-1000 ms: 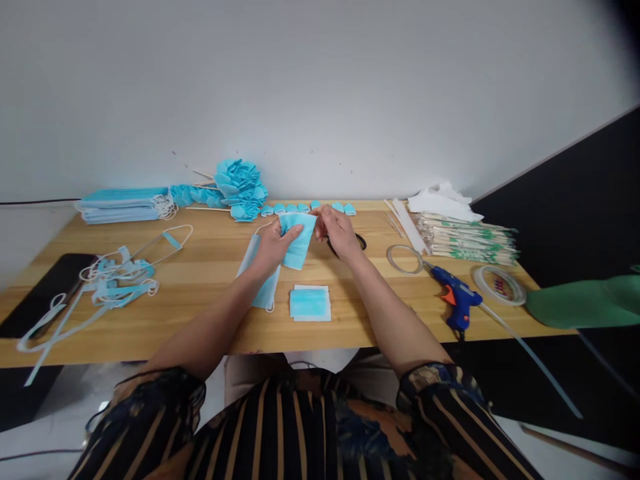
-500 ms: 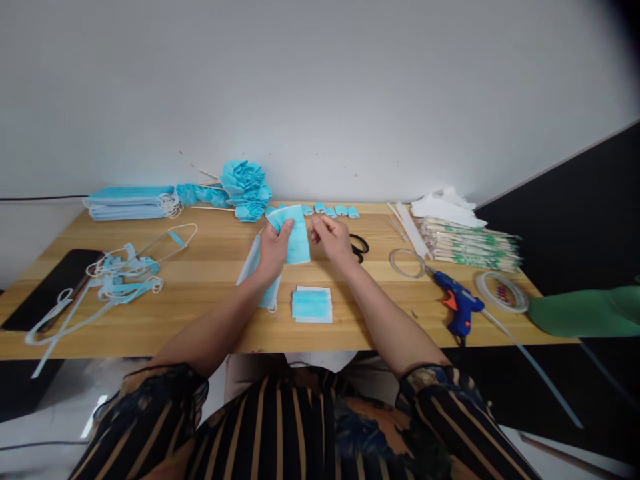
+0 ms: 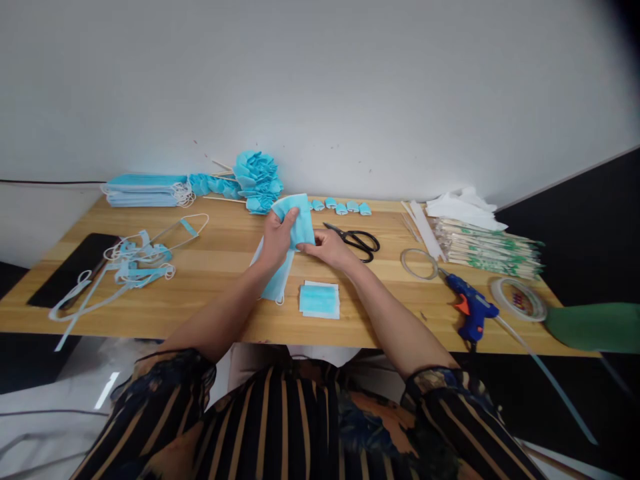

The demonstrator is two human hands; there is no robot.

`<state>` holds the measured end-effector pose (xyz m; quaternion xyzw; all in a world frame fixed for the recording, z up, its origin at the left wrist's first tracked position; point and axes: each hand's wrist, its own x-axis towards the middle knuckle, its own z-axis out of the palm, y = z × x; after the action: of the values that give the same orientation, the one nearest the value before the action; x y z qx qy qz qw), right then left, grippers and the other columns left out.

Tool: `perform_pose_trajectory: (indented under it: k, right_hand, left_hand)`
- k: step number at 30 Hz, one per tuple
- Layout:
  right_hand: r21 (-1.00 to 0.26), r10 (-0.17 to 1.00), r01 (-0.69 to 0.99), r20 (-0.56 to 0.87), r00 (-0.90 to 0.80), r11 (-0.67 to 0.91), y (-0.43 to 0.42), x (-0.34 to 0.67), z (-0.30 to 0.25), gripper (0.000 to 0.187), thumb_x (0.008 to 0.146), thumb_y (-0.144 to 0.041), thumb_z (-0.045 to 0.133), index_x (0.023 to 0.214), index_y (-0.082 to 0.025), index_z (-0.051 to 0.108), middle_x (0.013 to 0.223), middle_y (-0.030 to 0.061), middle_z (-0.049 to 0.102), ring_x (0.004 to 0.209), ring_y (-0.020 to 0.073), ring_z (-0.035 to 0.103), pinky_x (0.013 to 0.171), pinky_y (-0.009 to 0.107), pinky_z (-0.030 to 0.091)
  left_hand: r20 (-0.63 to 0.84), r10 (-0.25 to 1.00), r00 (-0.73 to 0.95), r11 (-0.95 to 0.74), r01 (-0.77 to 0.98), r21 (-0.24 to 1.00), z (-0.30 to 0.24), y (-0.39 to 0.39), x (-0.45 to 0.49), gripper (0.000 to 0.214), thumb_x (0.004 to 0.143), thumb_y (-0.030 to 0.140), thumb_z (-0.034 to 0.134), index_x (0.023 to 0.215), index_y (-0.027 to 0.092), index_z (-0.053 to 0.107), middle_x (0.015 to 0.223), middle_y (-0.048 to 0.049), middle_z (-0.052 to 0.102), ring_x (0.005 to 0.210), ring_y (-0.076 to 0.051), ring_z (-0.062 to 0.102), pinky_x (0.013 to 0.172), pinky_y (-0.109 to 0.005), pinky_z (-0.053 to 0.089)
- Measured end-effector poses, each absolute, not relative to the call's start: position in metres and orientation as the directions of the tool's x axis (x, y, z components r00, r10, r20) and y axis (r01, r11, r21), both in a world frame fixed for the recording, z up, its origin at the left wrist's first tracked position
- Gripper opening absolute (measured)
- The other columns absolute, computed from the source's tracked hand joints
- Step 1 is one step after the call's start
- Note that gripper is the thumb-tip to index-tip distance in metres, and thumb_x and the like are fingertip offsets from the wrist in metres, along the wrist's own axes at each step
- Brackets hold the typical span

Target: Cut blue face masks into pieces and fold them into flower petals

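A cut piece of blue face mask fabric (image 3: pixel 301 223) is held up above the table. My left hand (image 3: pixel 278 237) grips it, thumb on the front and fingers behind. My right hand (image 3: pixel 330 249) pinches its lower right corner between thumb and fingers. Below my left hand, partly covered, a face mask (image 3: pixel 277 285) with an ear loop lies on the table. Nearer to me sits a small stack of cut blue and white mask pieces (image 3: pixel 319 299). Black-handled scissors (image 3: pixel 364 241) rest just beyond my right hand.
Along the back are stacked masks (image 3: pixel 145 191), blue fabric flowers (image 3: pixel 257 177) and several small folded blue pieces (image 3: pixel 341 209). Mask trimmings (image 3: pixel 143 257) and a black phone (image 3: pixel 70 270) lie left. At right are wrapped sticks (image 3: pixel 490 250), a blue glue gun (image 3: pixel 470 307) and tape (image 3: pixel 519 299).
My right hand has come down from beside the fabric piece's upper part to its lower right corner and now pinches it. The camera view has shifted slightly, and more of the scissors shows.
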<state>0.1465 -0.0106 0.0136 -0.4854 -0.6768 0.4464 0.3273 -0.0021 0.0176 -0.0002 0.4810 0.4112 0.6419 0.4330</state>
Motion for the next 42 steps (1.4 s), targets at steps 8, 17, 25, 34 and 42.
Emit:
perform_pose_trajectory:
  k: [8,17,25,34,42]
  right_hand:
    - [-0.897,0.926,0.402,0.021,-0.378,0.184,-0.008,0.152,0.014,0.035,0.074,-0.051,0.071,0.067,-0.019,0.058,0.063,-0.0047,0.044,0.061,0.0110,0.037,0.058,0.026,0.031]
    - [-0.965,0.967,0.094,0.238,-0.088,0.245,-0.001,0.185,0.038,0.057,0.083,-0.074,0.066,0.108,-0.024,0.075,0.107,0.0075,0.076,0.100,0.0225,0.068,0.088,0.036,0.055]
    - [-0.822,0.913,0.397,0.365,-0.184,0.409,-0.007,0.171,0.039,0.021,0.081,-0.042,0.075,0.088,-0.023,0.075,0.090,0.0038,0.074,0.085,0.0202,0.062,0.082,0.035,0.048]
    - [-0.833,0.894,0.329,0.436,-0.105,0.445,-0.006,0.166,0.033,0.035,0.089,-0.052,0.065,0.072,-0.022,0.062,0.073,0.0006,0.063,0.068,0.0155,0.052,0.068,0.031,0.041]
    - [-0.705,0.868,0.536,0.481,-0.120,0.464,-0.007,0.168,0.029,0.047,0.093,-0.062,0.059,0.069,-0.023,0.054,0.063,-0.0020,0.055,0.061,0.0139,0.047,0.065,0.030,0.036]
  left_hand:
    - [0.175,0.979,-0.105,-0.196,-0.244,0.950,0.003,0.019,-0.002,0.054,0.070,0.068,0.080,0.087,0.020,0.060,0.079,-0.0012,0.065,0.077,-0.017,0.063,0.075,-0.031,0.053]
    - [0.163,0.973,0.162,-0.161,-0.027,0.987,0.005,0.010,-0.001,0.045,0.069,0.057,0.086,0.085,0.018,0.069,0.079,-0.0019,0.070,0.070,-0.017,0.063,0.067,-0.030,0.051]
    - [0.271,0.926,0.261,-0.338,0.259,0.905,0.005,0.008,0.002,0.018,0.079,0.035,0.076,0.076,0.018,0.071,0.072,0.0003,0.067,0.073,-0.020,0.061,0.071,-0.030,0.045]
    - [0.229,0.925,0.303,-0.322,0.305,0.896,0.007,0.006,0.001,0.030,0.077,0.041,0.078,0.071,0.016,0.063,0.066,0.0039,0.058,0.066,-0.014,0.052,0.063,-0.026,0.038]
    - [0.206,0.936,0.286,-0.290,0.293,0.911,0.009,0.003,0.005,0.023,0.077,0.035,0.080,0.075,0.015,0.068,0.073,0.0012,0.065,0.071,-0.016,0.056,0.068,-0.027,0.041]
